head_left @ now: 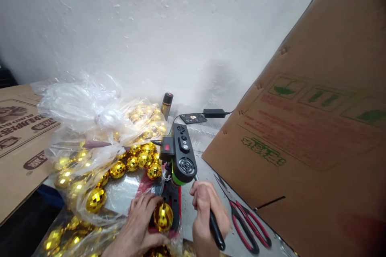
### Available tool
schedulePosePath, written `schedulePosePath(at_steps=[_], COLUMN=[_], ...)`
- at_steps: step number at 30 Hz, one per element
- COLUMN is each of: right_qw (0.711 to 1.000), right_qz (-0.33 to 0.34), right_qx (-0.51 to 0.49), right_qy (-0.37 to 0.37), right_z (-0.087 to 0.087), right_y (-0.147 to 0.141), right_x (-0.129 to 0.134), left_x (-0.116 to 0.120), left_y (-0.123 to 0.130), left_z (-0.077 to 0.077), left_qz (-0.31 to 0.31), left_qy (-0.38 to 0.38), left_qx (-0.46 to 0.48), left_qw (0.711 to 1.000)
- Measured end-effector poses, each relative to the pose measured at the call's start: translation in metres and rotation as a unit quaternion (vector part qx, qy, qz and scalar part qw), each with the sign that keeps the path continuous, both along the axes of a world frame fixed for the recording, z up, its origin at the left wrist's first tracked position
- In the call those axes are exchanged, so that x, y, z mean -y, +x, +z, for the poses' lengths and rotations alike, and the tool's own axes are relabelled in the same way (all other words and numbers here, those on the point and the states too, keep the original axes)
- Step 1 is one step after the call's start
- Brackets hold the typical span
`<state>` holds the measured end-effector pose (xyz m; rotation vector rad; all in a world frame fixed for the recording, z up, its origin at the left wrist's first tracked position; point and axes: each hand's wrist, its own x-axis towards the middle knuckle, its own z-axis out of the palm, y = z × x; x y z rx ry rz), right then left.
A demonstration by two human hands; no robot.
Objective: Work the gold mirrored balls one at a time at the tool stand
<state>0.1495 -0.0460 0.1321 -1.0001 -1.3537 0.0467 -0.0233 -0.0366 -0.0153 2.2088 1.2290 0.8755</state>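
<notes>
My left hand (140,221) is curled around a gold mirrored ball (163,217) at the lower middle, thumb below it and fingers above. The ball sits over the dark and red base of a small machine (184,154) with a black top and round vents. Just right of the machine, my right hand (208,213) is closed in a fist around a black handle (216,231) that sticks out below it. More gold balls (96,199) lie in clear plastic to the left. The far end of the handle's tool is hidden by the machine.
Red and black scissors (249,223) lie right of my right hand. A large cardboard box (301,136) leans at the right, another carton (21,136) lies left. Behind the machine are a black-capped bottle (167,105), a remote (193,118) and a power adapter (214,113). Clear plastic bags (81,104) bulge at the left.
</notes>
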Motion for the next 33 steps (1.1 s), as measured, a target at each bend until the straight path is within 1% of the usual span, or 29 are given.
schedulePosePath(at_steps=[1,2,3,6,7,8,10,12,14,16,18,21,23,25,27,30,33], right_qw=[1.0,1.0,1.0,1.0,1.0,1.0,1.0,1.0,1.0,1.0,1.0,1.0,1.0,0.999,0.999,0.999,0.999], right_qz=[0.002,0.003,0.002,-0.002,-0.001,-0.001,0.002,0.004,0.001,0.001,0.004,0.01,0.006,-0.002,-0.009,-0.007,0.016], right_qx=[-0.004,-0.007,-0.011,-0.006,-0.002,0.002,0.007,0.012,0.016,0.017,0.017,0.012,-0.005,-0.027,-0.04,-0.019,0.037], right_qy=[0.009,0.016,0.019,0.006,0.002,-0.004,-0.01,-0.008,-0.004,0.001,0.004,0.001,-0.007,-0.019,-0.033,-0.032,-0.01], right_z=[-0.004,-0.009,-0.014,-0.022,-0.023,-0.023,-0.022,-0.02,-0.017,-0.015,-0.014,-0.012,-0.01,-0.008,-0.007,-0.007,-0.008], right_y=[-0.001,-0.002,-0.002,-0.003,-0.003,-0.003,-0.002,-0.002,-0.002,-0.001,-0.001,-0.002,-0.005,-0.009,-0.011,-0.008,0.0], right_x=[-0.001,-0.002,-0.002,0.0,0.001,0.002,0.004,0.004,0.003,0.003,0.002,0.002,0.003,0.005,0.006,0.007,0.006], left_x=[0.001,-0.002,-0.008,-0.043,-0.058,-0.071,-0.093,-0.105,-0.11,-0.108,-0.1,-0.075,-0.055,-0.037,-0.026,-0.019,-0.018], left_y=[-0.008,-0.015,-0.02,-0.024,-0.023,-0.019,-0.011,-0.003,0.002,0.002,-0.004,-0.015,-0.017,-0.012,-0.001,0.018,0.032], left_z=[-0.001,0.0,0.003,0.018,0.024,0.03,0.04,0.045,0.048,0.05,0.052,0.053,0.05,0.042,0.032,0.018,0.007], left_qz=[0.011,0.037,0.078,0.222,0.249,0.263,0.265,0.262,0.27,0.278,0.261,0.217,0.196,0.175,0.155,0.141,0.162], left_qy=[0.02,0.039,0.058,0.098,0.098,0.087,0.05,0.009,-0.019,-0.043,-0.08,-0.157,-0.196,-0.219,-0.229,-0.219,-0.175], left_qx=[0.001,0.004,0.01,0.026,0.023,0.011,-0.033,-0.073,-0.068,0.003,0.114,0.259,0.314,0.325,0.301,0.271,0.235], left_qw=[1.0,0.999,0.995,0.97,0.963,0.961,0.962,0.962,0.96,0.96,0.955,0.928,0.908,0.903,0.913,0.927,0.942])
